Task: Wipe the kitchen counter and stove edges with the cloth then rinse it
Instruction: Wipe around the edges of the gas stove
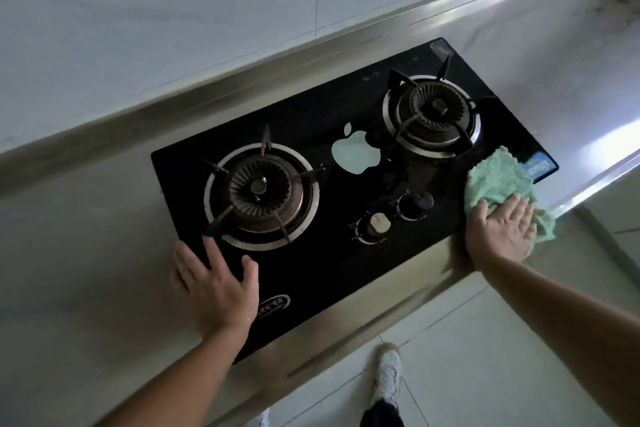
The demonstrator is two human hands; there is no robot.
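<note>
A black glass two-burner stove (332,253) is set into a steel counter (86,253). A mint-green cloth (498,177) lies bunched on the stove's near right corner, spilling over its edge onto the counter. My right hand (502,229) presses flat on the cloth with straight fingers. My left hand (216,282) rests flat on the stove's near left part, just in front of the left burner (259,189), fingers spread and holding nothing.
The right burner (433,114) sits at the far right, with two control knobs (379,224) in front of it near the cloth. A steel backsplash ledge (242,80) and tiled wall run behind. The counter's front edge (381,319) drops to a tiled floor.
</note>
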